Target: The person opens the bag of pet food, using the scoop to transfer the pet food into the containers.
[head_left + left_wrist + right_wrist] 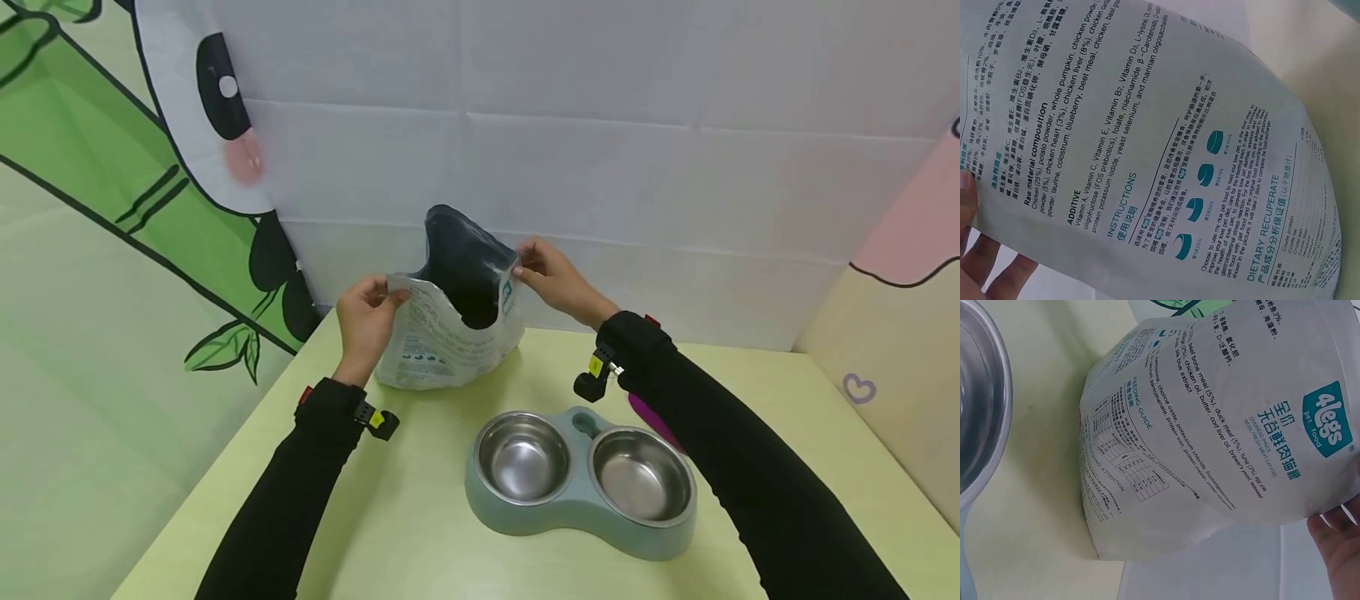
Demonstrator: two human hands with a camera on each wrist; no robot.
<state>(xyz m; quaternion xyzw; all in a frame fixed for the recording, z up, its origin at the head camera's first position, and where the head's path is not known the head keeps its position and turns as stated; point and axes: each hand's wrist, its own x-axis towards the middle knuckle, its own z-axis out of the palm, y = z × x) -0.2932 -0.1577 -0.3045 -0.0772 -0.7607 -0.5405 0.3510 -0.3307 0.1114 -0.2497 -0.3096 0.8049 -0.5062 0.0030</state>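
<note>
A white pet food bag stands on the table by the back wall, its mouth spread wide and its dark inner lining showing. My left hand pinches the left edge of the bag's mouth between thumb and fingers. At the right edge of the mouth, my right hand pinches the rim the same way. Printed text and small blue bowl pictures cover the bag's side in the left wrist view. A teal "4legs pet food" logo shows close to the right fingers. The bag's contents are hidden in shadow.
A blue-green double feeder with two steel bowls stands on the table in front of the bag. A purple object lies behind the feeder, partly covered by my right sleeve. A printed cloth hangs behind the table.
</note>
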